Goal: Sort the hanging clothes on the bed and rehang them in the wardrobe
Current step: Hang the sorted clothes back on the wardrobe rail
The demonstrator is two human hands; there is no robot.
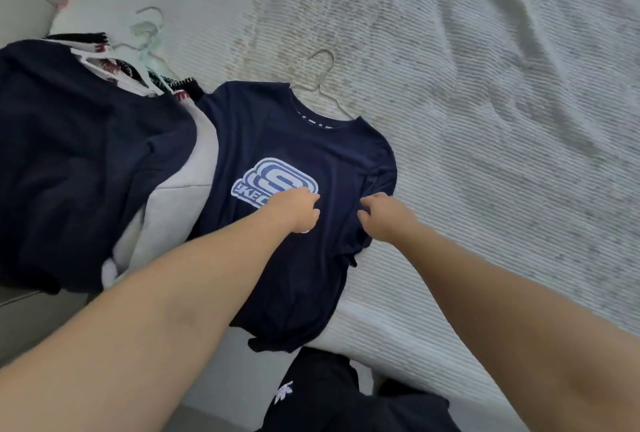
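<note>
Sorting is underway: both the left hand (298,211) and right hand (384,215) are pinching the navy shirt (294,140) on the bed (485,119); the pile (86,154) beside the shirt is awaiting rehanging.

So, counting: two hands, left hand (298,209) and right hand (384,215). One navy logo T-shirt (287,140) on one white hanger (325,85). One big dark navy garment (86,154), one grey garment (173,199), one patterned piece (114,66). At least two pale green hangers (149,33), too blurry to count properly. One bed (485,85).
</note>
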